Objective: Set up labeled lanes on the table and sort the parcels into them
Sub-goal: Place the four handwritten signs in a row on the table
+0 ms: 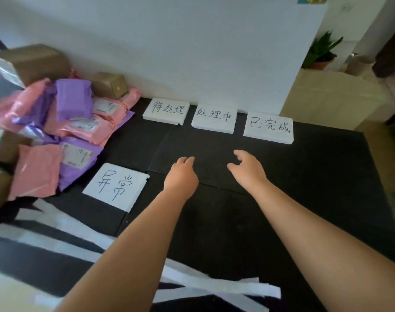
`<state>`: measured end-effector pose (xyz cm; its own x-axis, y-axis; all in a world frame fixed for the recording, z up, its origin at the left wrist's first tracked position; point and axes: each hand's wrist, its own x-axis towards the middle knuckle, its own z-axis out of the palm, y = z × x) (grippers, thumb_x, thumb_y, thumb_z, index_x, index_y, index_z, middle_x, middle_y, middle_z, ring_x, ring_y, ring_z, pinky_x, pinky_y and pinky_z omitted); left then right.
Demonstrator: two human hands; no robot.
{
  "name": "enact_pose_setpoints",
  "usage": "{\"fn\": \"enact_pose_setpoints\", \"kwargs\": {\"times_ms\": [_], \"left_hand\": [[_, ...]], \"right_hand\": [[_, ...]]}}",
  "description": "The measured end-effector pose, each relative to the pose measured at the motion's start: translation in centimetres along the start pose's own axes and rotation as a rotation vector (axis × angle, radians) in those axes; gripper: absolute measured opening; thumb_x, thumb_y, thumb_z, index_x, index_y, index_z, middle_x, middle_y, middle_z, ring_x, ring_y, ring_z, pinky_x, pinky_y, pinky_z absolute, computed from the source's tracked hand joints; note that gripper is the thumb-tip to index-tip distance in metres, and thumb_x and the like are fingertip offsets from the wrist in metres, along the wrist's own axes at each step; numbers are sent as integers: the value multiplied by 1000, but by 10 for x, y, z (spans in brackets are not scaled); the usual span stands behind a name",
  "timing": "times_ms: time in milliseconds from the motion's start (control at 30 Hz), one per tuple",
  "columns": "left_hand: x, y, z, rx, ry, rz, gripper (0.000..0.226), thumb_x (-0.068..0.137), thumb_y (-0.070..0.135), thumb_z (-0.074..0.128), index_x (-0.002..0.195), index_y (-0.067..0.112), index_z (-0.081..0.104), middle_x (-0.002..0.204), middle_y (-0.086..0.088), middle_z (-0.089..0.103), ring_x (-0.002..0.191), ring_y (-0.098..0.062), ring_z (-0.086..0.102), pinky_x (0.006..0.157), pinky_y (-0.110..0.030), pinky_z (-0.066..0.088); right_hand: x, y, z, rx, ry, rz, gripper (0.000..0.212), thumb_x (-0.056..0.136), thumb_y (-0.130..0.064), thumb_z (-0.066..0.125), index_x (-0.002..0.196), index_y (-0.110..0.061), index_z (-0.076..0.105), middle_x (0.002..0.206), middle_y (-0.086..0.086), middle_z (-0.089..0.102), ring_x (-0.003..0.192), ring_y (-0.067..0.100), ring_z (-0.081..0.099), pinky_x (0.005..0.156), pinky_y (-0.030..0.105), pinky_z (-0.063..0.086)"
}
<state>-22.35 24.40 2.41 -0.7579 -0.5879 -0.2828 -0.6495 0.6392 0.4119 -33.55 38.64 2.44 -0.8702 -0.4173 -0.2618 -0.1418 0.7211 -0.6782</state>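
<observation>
Both hands hover over the middle of the black tabletop [316, 188]. The left hand [180, 176] and right hand [248, 170] have fingers loosely curled, grip released, holding nothing. Three hand-lettered white foam boards [214, 119] sit in a far row. A fourth white foam board [116, 186] lies near left, just beside the heap of pink and purple plastic mailer parcels [79, 127]. Brown cardboard boxes [32, 61] rest on and behind the heap. Long white strips [214, 287] lie crossed at the near edge, probably lane dividers not yet laid. Judgement: run the strips straight between boards, leave the lettering uncovered, then lift parcels from the heap's top, reading each sticker first.
</observation>
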Motion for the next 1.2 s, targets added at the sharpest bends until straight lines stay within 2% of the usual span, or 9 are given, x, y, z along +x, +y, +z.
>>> {"fn": "enact_pose_setpoints", "kwargs": {"times_ms": [67, 200, 267, 333, 567, 800, 867, 1000, 1200], "left_hand": [[-4, -29, -8, -6, 12, -9, 56, 101, 10, 45, 154, 21, 30, 160, -3, 28, 143, -25, 33, 110, -40, 40], [-6, -92, -24, -10, 2, -57, 55, 101, 13, 45, 153, 21, 31, 158, -2, 30, 139, -25, 37, 106, -40, 41], [-5, -125, -32, -10, -13, -93, 56, 100, 13, 47, 153, 23, 31, 157, -2, 32, 137, -26, 39, 103, -41, 44], [-3, -159, -39, 5, -18, -133, 59, 98, 12, 48, 153, 24, 31, 157, -2, 32, 137, -27, 40, 103, -42, 44], [10, -260, -64, 17, -4, -177, 57, 96, 6, 42, 152, 17, 34, 154, -7, 38, 138, -28, 39, 106, -42, 41], [31, -309, -71, 33, -57, -265, 60, 101, 15, 46, 156, 16, 21, 162, -11, 21, 144, -32, 29, 112, -44, 38], [36, -318, -70, 30, -83, -290, 64, 102, 19, 47, 157, 15, 15, 164, -12, 17, 147, -32, 24, 115, -46, 35], [40, -326, -65, 1, -103, -305, 68, 101, 22, 49, 157, 12, 13, 161, -12, 24, 145, -32, 29, 114, -46, 37], [35, -327, -60, -39, -74, -288, 61, 100, 21, 50, 153, 11, 22, 149, -14, 38, 134, -31, 40, 105, -43, 43]], "right_hand": [[-9, -15, 21, -11, -23, -10, 55, 98, -22, 59, 150, -25, 40, 148, 4, 48, 100, 11, 57, 67, 18, 37], [-20, -45, 70, -26, -38, 7, 55, 98, -23, 60, 149, -25, 41, 146, 3, 50, 77, 5, 53, 58, 15, 34], [-25, -61, 98, -28, -59, 24, 55, 97, -23, 61, 149, -24, 41, 146, 3, 51, 96, 11, 61, 62, 17, 37], [-31, -79, 129, -27, -84, 36, 55, 98, -22, 60, 149, -24, 40, 146, 3, 51, 117, 19, 59, 70, 21, 40], [-48, -120, 225, -16, -172, 71, 56, 97, -22, 58, 150, -23, 38, 146, 3, 50, 128, 22, 53, 83, 27, 40], [-54, -136, 278, -83, -259, 138, 60, 96, -21, 59, 151, -21, 36, 146, 4, 49, 127, 22, 53, 87, 31, 47], [-56, -139, 285, -113, -265, 154, 60, 96, -20, 59, 151, -20, 35, 144, 5, 50, 123, 23, 56, 84, 30, 49], [-58, -141, 292, -122, -247, 194, 54, 96, -17, 60, 145, -19, 39, 136, 5, 55, 113, 21, 61, 78, 29, 53], [-59, -144, 293, -152, -255, 200, 40, 95, -17, 57, 134, -16, 46, 128, 5, 60, 108, 23, 62, 83, 36, 57]]}}
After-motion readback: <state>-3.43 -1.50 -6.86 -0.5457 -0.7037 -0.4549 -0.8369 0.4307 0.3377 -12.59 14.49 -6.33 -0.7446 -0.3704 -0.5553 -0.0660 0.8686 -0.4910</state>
